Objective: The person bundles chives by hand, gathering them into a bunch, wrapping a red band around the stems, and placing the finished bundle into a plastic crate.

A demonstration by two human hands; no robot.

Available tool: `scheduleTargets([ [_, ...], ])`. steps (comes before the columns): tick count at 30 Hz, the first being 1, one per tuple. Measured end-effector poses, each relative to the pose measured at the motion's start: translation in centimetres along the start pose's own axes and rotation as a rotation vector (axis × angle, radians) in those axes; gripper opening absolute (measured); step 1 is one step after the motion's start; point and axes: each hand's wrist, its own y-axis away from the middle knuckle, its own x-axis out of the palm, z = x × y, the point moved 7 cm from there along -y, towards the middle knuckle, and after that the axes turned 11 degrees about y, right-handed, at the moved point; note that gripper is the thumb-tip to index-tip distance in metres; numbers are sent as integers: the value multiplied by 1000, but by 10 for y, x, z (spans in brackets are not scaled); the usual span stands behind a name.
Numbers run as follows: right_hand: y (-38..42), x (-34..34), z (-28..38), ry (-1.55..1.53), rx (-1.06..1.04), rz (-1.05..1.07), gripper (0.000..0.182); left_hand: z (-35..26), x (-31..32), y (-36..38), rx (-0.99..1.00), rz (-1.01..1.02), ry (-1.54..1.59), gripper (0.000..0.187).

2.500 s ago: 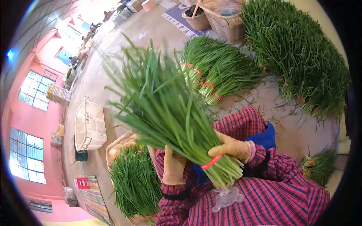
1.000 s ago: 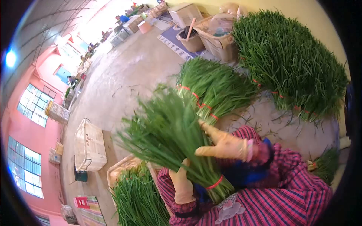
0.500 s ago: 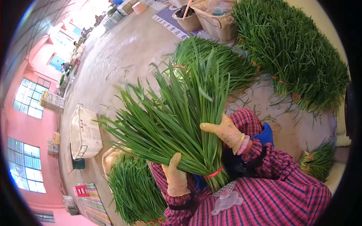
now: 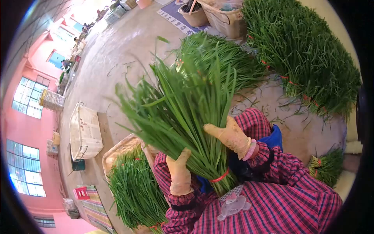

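Observation:
A large bunch of long green leaves (image 4: 191,117) fans out in front of me, its lower end bound by a red band (image 4: 220,176) close to my checked clothing. My left hand (image 4: 180,171), in a pale yellow glove, is at the bunch's left side with the thumb up; its fingers pass behind the leaves. On the right side my right hand (image 4: 230,137), gloved alike, holds the stalks with its thumb laid across the front. The leaf tips are blurred.
A bin of banded bunches (image 4: 136,191) stands at lower left, with a white bin (image 4: 85,132) beyond. Leaves (image 4: 222,62) lie ahead, and a large pile (image 4: 304,58) fills the upper right. Two tubs (image 4: 226,23) (image 4: 194,17) stand at the top. Distant people are at upper left.
The leaf tops have drawn closer together, their left side moving right. Both hands have shifted slightly on the bunch. The view has shifted a little, showing more of the bin at lower left.

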Motion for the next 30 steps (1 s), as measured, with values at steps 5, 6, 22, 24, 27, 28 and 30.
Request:
scheduleTargets([
  [5,-4,-18,-52,-122,230,30,50,-6,-10,6,64,-17,167,46],
  [6,-2,-17,-48,-121,238,32,50,-2,-12,6,16,-58,211,49],
  [22,26,12,-43,-176,80,234,96,-62,55,36,298,184,-88,60],
  [24,25,10,-59,-410,232,309,75,-78,31,49,337,153,-284,54],
  [27,26,5,-53,-501,234,343,61,-60,-9,48,76,180,-380,48],
  [28,27,8,-50,-533,249,401,61,-49,-12,48,-75,171,-395,50],
  [30,27,16,-43,-542,189,435,59,-36,13,43,9,350,-253,60],
])
